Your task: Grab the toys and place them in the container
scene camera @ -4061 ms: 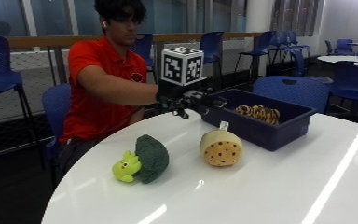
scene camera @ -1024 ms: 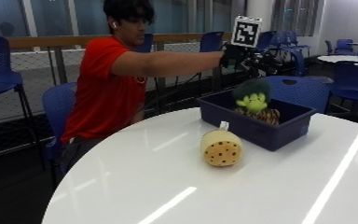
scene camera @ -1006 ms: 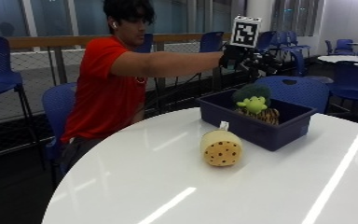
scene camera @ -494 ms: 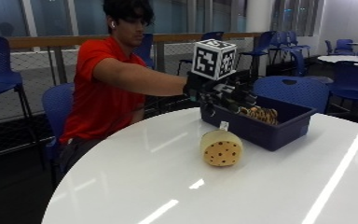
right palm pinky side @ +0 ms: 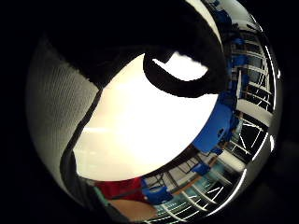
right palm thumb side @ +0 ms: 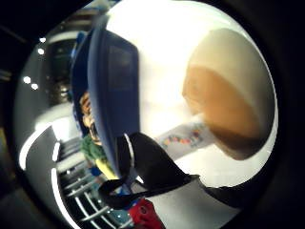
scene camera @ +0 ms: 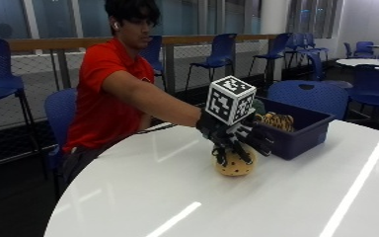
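Note:
A tan plush toy [scene camera: 236, 163] with dark spots stands on the white round table [scene camera: 176, 197], just in front of the blue container [scene camera: 299, 132]. My gloved right hand [scene camera: 234, 140] is right over the toy, its spread fingers [scene camera: 242, 153] reaching down across the toy's top. I cannot see them curled round it. The thumb side palm view has the tan toy [right palm thumb side: 228, 95] close by, its label lying on the table, and the container's blue wall [right palm thumb side: 112, 95] beside it. Inside the container lie a striped toy [scene camera: 276, 121] and a green toy [scene camera: 259, 106].
A person in a red shirt sits at the table's far edge. Blue chairs [scene camera: 306, 95] stand behind the container and further back. The table [right palm pinky side: 140, 130] shows bare white under the palm, and its near half carries nothing.
The hand let the green toy go over the container, then swung back and down. It now sits on the spotted toy.

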